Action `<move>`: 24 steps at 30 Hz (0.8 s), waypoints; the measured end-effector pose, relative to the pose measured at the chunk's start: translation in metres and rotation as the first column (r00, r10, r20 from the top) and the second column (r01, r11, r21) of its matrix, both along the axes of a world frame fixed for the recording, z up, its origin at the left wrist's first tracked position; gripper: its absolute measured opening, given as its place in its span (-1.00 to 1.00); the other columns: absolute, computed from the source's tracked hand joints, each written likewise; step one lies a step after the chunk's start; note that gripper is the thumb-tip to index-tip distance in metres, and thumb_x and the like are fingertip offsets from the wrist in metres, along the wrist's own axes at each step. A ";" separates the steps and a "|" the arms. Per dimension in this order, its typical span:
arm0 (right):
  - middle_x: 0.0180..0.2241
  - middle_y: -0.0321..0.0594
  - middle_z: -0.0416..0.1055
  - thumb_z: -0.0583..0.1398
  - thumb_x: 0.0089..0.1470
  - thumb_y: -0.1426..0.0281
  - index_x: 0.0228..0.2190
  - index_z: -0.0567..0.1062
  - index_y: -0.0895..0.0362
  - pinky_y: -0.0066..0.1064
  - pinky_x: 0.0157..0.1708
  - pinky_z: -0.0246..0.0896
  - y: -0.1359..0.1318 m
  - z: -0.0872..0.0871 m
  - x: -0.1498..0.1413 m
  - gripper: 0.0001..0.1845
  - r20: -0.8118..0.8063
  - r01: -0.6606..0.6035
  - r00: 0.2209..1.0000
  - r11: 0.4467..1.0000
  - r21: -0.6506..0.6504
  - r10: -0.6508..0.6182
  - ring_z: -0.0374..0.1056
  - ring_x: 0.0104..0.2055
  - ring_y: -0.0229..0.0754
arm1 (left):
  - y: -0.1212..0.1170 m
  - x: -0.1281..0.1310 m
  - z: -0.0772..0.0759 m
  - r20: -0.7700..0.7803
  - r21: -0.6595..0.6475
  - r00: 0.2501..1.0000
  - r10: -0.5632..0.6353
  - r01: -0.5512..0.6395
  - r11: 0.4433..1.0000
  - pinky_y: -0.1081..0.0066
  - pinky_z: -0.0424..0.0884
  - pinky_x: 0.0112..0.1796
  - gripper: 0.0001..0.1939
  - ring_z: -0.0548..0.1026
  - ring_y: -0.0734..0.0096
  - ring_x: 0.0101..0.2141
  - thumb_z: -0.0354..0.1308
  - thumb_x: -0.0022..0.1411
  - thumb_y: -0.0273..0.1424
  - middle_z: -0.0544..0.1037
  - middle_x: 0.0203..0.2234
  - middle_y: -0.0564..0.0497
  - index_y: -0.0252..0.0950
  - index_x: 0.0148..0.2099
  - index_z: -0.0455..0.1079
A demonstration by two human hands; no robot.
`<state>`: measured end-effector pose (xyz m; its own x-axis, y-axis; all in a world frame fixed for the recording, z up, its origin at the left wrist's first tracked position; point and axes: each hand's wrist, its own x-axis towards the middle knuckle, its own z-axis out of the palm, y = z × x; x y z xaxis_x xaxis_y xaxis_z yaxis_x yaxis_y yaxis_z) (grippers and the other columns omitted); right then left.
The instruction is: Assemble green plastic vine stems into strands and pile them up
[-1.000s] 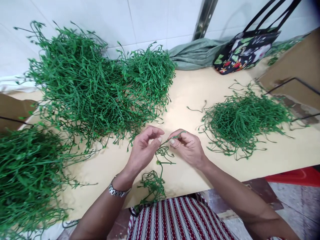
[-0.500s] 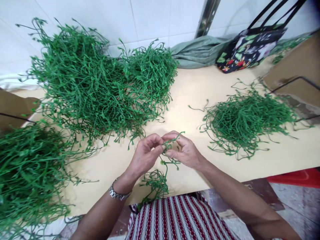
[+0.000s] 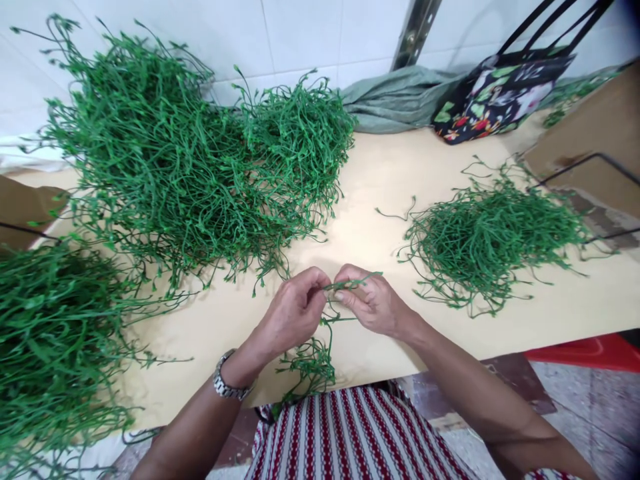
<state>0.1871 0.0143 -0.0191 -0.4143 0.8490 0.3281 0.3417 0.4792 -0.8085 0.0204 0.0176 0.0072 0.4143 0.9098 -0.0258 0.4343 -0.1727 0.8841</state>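
Observation:
Thin green plastic-looking stems (image 3: pixel 350 284) run between my two hands over the front of the table. My left hand (image 3: pixel 299 308), with a metal watch on its wrist, pinches their left end between thumb and curled fingers. Thumb and forefinger of my right hand (image 3: pixel 373 303) close on the stems a little to the right, and a tip sticks out above the knuckles. Below the hands hangs or lies another green stem (image 3: pixel 340 319); whether it joins the held ones I cannot tell. A small tangle of green stems (image 3: pixel 313 363) lies at the table edge, near my body.
A large heap of green stems (image 3: pixel 185 173) fills the back left, another heap (image 3: pixel 50 333) the near left, and a smaller pile (image 3: pixel 493 240) the right. Behind stand a floral bag (image 3: pixel 500 97) and grey-green cloth (image 3: pixel 400 100). A cardboard box (image 3: pixel 590 133) is at the right.
My hands came together over the stems, then drew slightly apart, both pinching them. My left fingers, looser a second ago, are now curled tight. The heaps have stayed in place.

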 end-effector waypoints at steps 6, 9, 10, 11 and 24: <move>-0.45 -0.20 0.26 -0.05 0.16 0.48 -0.36 0.25 0.15 -0.44 -0.47 0.15 -0.003 -0.002 0.001 -0.89 0.201 -0.048 0.980 0.965 0.258 -0.005 0.21 -0.43 -0.25 | 0.005 -0.001 0.005 0.115 -0.193 0.988 -0.101 0.122 0.973 0.52 0.05 -0.56 -0.82 0.12 0.56 -0.58 0.03 0.13 -0.36 0.17 -0.64 0.14 -0.35 -0.47 0.28; -0.48 -0.21 0.26 -0.05 0.16 0.47 -0.39 0.25 0.15 -0.41 -0.46 0.14 -0.009 -0.004 0.000 -0.88 0.291 -0.057 0.956 0.947 0.316 -0.040 0.18 -0.46 -0.23 | 0.006 -0.004 0.007 0.082 -0.224 0.985 -0.153 0.168 0.960 0.55 0.01 -0.59 -0.80 0.07 0.60 -0.62 0.04 0.10 -0.41 0.12 -0.68 0.17 -0.35 -0.54 0.22; -0.49 -0.22 0.26 -0.05 0.15 0.48 -0.40 0.25 0.15 -0.40 -0.45 0.12 -0.012 -0.005 0.000 -0.88 0.310 -0.058 0.949 0.942 0.330 -0.050 0.17 -0.47 -0.23 | 0.007 -0.006 0.008 0.060 -0.241 0.982 -0.180 0.189 0.952 0.56 -0.02 -0.61 -0.78 0.05 0.62 -0.63 0.04 0.09 -0.44 0.09 -0.70 0.18 -0.35 -0.58 0.18; -0.51 -0.23 0.26 -0.04 0.14 0.49 -0.42 0.25 0.15 -0.39 -0.44 0.11 -0.014 -0.004 0.000 -0.87 0.323 -0.057 0.944 0.940 0.337 -0.059 0.16 -0.47 -0.24 | 0.007 -0.007 0.009 0.041 -0.257 0.977 -0.208 0.212 0.943 0.56 -0.05 -0.62 -0.76 0.03 0.63 -0.64 0.03 0.08 -0.46 0.06 -0.71 0.19 -0.34 -0.60 0.15; -0.63 -0.29 0.22 -0.08 0.20 0.43 -0.59 0.30 0.17 -0.43 -0.41 0.07 -0.016 0.017 0.008 -0.63 0.161 -0.429 0.899 0.891 0.149 0.406 0.09 -0.52 -0.30 | -0.002 -0.019 0.009 0.218 -0.323 0.814 -0.539 0.581 0.747 0.53 0.02 -0.58 -0.75 0.10 0.62 -0.62 -0.01 0.12 -0.51 0.13 -0.70 0.14 -0.39 -0.59 0.24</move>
